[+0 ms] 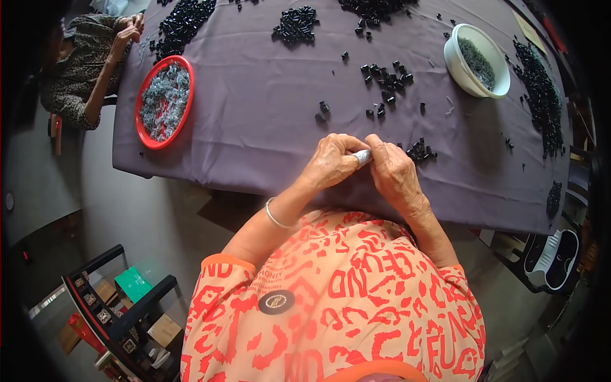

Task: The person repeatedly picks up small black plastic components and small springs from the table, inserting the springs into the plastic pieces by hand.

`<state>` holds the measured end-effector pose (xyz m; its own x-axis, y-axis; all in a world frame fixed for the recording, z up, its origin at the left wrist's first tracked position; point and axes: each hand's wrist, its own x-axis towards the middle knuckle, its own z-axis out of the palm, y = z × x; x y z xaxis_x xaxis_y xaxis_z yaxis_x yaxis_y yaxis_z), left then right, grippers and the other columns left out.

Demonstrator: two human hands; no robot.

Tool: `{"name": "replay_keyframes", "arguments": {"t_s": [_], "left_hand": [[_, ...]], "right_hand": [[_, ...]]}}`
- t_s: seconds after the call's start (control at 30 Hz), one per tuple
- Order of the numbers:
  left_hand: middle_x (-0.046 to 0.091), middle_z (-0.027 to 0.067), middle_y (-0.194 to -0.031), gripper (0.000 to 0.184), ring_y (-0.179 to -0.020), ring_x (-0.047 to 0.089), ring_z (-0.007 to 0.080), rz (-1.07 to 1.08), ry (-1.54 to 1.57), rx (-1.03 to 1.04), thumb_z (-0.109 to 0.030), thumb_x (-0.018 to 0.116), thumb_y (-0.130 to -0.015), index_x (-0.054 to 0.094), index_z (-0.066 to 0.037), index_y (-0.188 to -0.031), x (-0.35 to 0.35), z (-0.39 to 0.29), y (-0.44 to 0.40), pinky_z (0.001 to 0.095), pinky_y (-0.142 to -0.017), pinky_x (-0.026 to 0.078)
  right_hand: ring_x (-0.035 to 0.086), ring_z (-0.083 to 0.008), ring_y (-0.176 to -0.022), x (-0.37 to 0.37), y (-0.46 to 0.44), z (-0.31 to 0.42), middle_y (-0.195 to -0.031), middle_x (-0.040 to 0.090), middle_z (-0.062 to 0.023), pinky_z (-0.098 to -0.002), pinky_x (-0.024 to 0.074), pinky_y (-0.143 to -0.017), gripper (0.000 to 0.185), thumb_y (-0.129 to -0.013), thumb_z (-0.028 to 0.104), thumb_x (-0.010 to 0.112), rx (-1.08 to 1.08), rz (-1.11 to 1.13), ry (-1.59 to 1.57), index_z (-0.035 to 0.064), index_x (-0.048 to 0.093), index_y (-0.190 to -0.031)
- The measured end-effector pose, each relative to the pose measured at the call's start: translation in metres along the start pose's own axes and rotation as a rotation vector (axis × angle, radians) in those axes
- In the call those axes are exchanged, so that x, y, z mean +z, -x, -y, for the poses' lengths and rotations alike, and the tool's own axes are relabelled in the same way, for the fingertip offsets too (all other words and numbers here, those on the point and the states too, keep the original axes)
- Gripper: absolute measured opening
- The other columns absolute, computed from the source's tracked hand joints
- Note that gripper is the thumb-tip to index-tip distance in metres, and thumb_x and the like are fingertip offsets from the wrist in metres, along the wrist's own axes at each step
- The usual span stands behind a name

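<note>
The left hand (331, 162) and the right hand (392, 167) meet near the centre of the frame, above the near edge of a table (254, 121) covered in purplish-grey cloth. Both have fingers curled in and fingertips drawn close together; whether anything is pinched between them cannot be told. A whitish wrapping (363, 157) covers a fingertip of the left hand, and a silver-coloured bangle (273, 214) circles that wrist.

Just beyond the right hand lies a small heap of glossy black little pieces (420, 151). More such pieces are scattered loosely right of centre and piled along the top of the frame and at upper left. At upper right stands a round white bowl (501, 69) holding fine grey pieces (474, 60); right of it stretches a long dark heap (541, 95).

At left, a round red tray (156, 145) carries pale grey, thin pieces (167, 95). In the upper left corner, another person in a dark patterned top (86, 38) sits with hands brought together. A black-framed shelf (121, 318) with boxes fills the lower left.
</note>
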<state>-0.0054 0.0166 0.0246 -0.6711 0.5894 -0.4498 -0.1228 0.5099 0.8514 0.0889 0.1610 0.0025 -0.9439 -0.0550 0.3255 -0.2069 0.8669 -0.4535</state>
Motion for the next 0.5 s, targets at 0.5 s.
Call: {"name": "replay_keyframes", "arguments": {"t_s": [0.5], "left_hand": [[0.072, 0.0097, -0.081, 0.026, -0.069, 0.064, 0.0122, 0.100, 0.109, -0.080, -0.022, 0.076, -0.080, 0.075, -0.003, -0.098, -0.004, 0.013, -0.006, 0.0292, -0.064, 0.052]], "right_hand": [[0.061, -0.0301, -0.076, -0.002, -0.001, 0.004, -0.083, 0.061, -0.0129, -0.0403, 0.0501, -0.069, 0.051, -0.078, -0.005, 0.057, -0.016, 0.034, -0.069, -0.0011, 0.048, -0.128]]}}
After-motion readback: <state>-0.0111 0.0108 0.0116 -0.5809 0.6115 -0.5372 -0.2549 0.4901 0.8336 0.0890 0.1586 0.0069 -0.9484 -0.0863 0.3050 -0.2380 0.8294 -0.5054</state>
